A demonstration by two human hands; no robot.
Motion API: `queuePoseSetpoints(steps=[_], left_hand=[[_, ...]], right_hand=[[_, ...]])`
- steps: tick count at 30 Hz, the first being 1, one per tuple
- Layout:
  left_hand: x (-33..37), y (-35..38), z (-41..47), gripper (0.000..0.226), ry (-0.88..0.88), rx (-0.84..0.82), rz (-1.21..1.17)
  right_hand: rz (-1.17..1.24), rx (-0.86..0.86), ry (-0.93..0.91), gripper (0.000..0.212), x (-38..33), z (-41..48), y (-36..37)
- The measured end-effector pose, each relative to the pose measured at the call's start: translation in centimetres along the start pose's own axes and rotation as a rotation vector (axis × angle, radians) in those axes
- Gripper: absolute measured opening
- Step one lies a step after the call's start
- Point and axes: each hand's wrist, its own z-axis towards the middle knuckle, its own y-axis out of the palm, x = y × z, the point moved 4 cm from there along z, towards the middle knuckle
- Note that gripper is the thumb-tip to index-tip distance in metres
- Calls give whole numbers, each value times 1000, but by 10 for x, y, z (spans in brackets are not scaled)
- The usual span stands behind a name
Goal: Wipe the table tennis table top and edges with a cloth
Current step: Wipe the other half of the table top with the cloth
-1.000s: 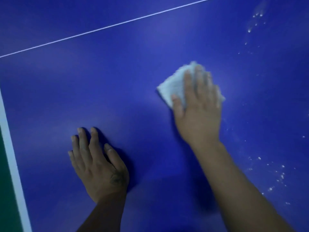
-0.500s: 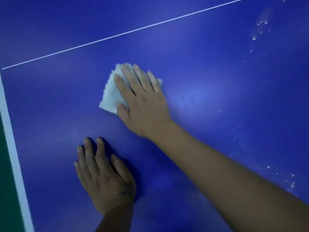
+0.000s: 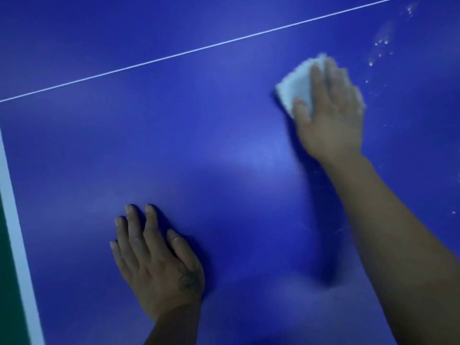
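White cloth lay far right on the blue surface, pressed flat under the right hand; I saw its fingers straight, not curled. The left hand rested flat, well apart. White specks lay near the cloth.

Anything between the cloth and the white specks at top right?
Nothing visible. The right hand presses the cloth flat on the table; only bare blue surface lies between it and the specks. The left hand rests far on the other side.
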Motion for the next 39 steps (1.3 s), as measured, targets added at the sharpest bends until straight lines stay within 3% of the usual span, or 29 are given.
queuePoseSetpoints(steps=[3,5,8,11,13,15,18,21,24,28,32,35,37,39], left_hand=[[1,-2,0,55,-5,8,5],[0,-1,0,54,3,12,5],[-1,0,0,55,14,20,7],[-4,0,-1,55,13,29,11],[-4,-1,-1,55,8,33,4],[-3,-1,0,53,16,44,6],[-1,-1,-1,53,20,44,7],[1,-2,-2,52,-1,38,-7],[3,-3,-2,51,-6,39,-11],[1,-3,-2,52,1,41,-4],[2,-1,-2,52,15,49,9],[1,-1,-3,52,14,48,6],[-1,0,-1,52,13,50,7],[2,-1,-2,54,-1,41,-1]], right_hand=[[33,-1,194,71,9,-19,-3],[-3,-6,193,76,-20,-32,-1],[-24,-63,16,85,-91,-65,10],[27,-122,-317,97,-155,-118,24],[44,-148,-481,95,-164,-141,29],[91,-135,-523,83,-145,-139,27],[77,-66,-383,70,-84,-113,19],[-44,-46,-44,71,-4,-85,7],[-100,-42,125,74,13,-87,-1],[-50,-38,-150,78,-56,-112,11],[15,-63,-551,64,-117,-138,24],[-12,-89,-669,61,-135,-114,26],[-75,-94,-530,62,-119,-70,29],[-37,-50,-166,62,-79,-33,20]])
